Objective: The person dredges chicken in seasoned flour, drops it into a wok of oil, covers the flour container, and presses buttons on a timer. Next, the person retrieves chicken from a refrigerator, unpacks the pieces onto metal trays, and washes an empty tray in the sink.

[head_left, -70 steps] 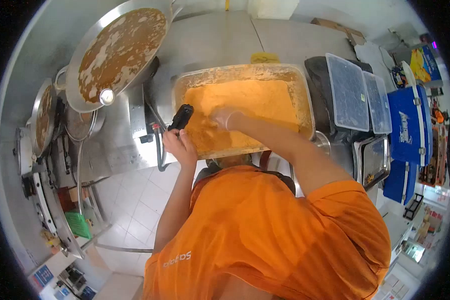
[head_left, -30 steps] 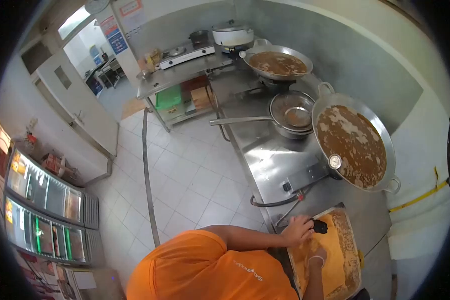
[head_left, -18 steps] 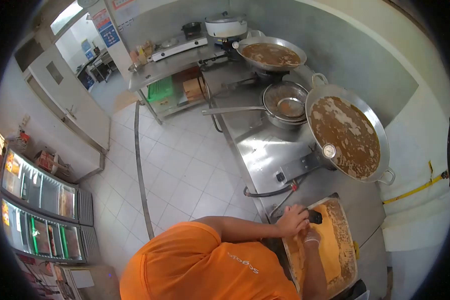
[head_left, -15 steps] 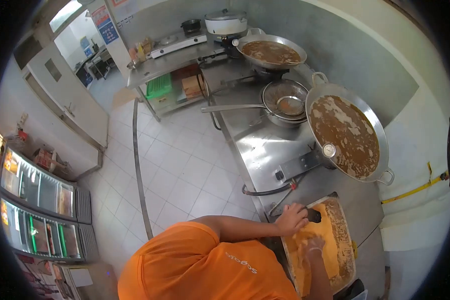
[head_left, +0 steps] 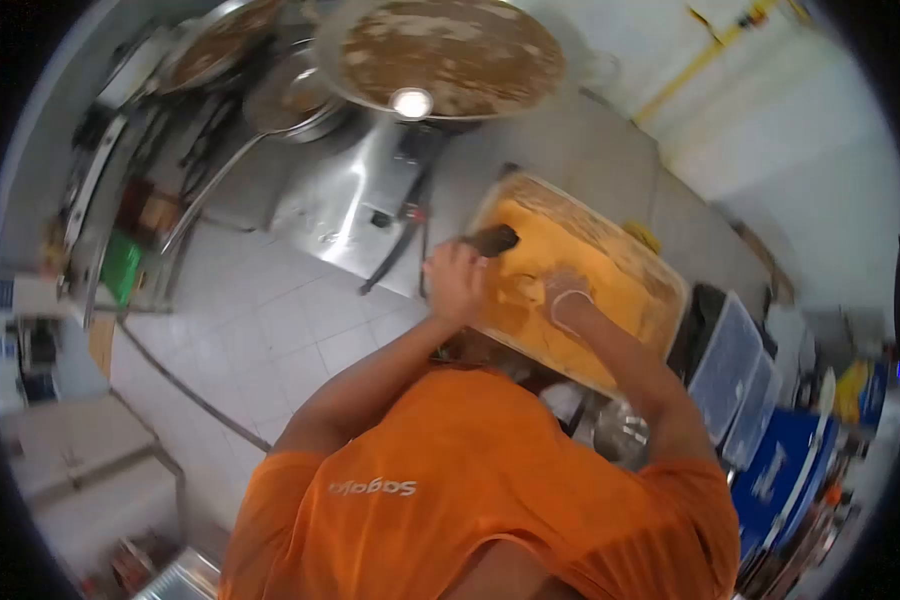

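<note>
A rectangular tray (head_left: 670, 345) of orange powdery material (head_left: 545, 240) lies in front of me, its inner sides crusted. My left hand (head_left: 456, 282) is at the tray's left edge, closed round the end of a black object (head_left: 493, 240) that reaches over the powder. What this object is cannot be made out. Down in the powder is my right hand (head_left: 568, 291), with a pale band or glove cuff at the wrist. Its fingers are blurred and partly covered, so their pose and anything in them are hidden.
A large pan of brown liquid (head_left: 455, 55) with a round dial (head_left: 411, 103) stands beyond the tray. Left of it are a long-handled strainer (head_left: 288, 98) and another pan (head_left: 220, 48). Clear plastic lids (head_left: 727, 365) and a blue cooler (head_left: 778, 478) are at right. A hose (head_left: 395, 250) hangs nearby.
My view has swung round, so the tray now appears higher and further left. My left hand remains at the black object. My right hand remains in the powder, now further from my left hand.
</note>
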`<control>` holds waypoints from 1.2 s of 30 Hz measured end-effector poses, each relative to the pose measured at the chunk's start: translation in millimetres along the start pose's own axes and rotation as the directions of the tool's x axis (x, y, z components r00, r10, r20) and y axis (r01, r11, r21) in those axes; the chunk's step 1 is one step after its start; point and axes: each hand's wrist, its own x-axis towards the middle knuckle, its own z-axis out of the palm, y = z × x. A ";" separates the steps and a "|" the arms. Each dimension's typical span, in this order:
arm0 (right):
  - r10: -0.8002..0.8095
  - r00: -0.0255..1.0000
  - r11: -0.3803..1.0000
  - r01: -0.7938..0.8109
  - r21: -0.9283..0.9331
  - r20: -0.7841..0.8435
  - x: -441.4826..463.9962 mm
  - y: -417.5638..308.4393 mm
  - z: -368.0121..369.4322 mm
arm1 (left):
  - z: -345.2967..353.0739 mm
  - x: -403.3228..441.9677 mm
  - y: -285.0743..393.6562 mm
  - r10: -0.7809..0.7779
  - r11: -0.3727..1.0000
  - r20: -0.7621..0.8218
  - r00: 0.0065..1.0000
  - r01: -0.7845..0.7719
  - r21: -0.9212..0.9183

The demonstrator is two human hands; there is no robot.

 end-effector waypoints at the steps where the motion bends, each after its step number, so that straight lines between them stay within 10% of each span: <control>1: 0.022 0.998 0.997 -0.017 0.070 -0.061 -10.6 -5.1 -0.3 | -2.0 3.8 1.5 0.026 1.000 -0.028 0.999 -0.025 0.017; 11: 0.103 0.995 0.922 -0.098 0.374 0.005 71.7 -15.3 48.2 | -0.2 3.1 1.7 0.042 0.999 -0.001 0.999 -0.042 0.020; 14: -0.070 0.988 0.873 0.129 0.470 -0.141 5.9 9.0 34.0 | 2.0 2.8 1.7 0.046 0.999 -0.014 0.999 -0.046 0.027; 21: 0.564 0.806 0.794 -0.471 0.384 -0.176 2.5 72.5 146.2 | 0.5 4.4 6.3 0.021 1.000 0.019 1.000 -0.021 0.023; 24: 0.571 0.725 0.745 -0.260 0.614 -0.386 63.7 53.1 163.0 | 3.6 9.1 7.5 0.046 0.999 -0.012 0.999 -0.046 0.027; 29: 0.301 0.826 0.433 0.327 0.840 -0.477 101.3 17.3 107.3 | 4.1 7.3 7.1 0.062 0.997 0.015 0.998 -0.063 0.037; 36: -0.405 0.912 0.710 0.361 0.604 -0.068 63.9 14.8 22.5 | 7.1 3.5 -1.0 0.066 0.996 0.026 0.998 -0.067 0.056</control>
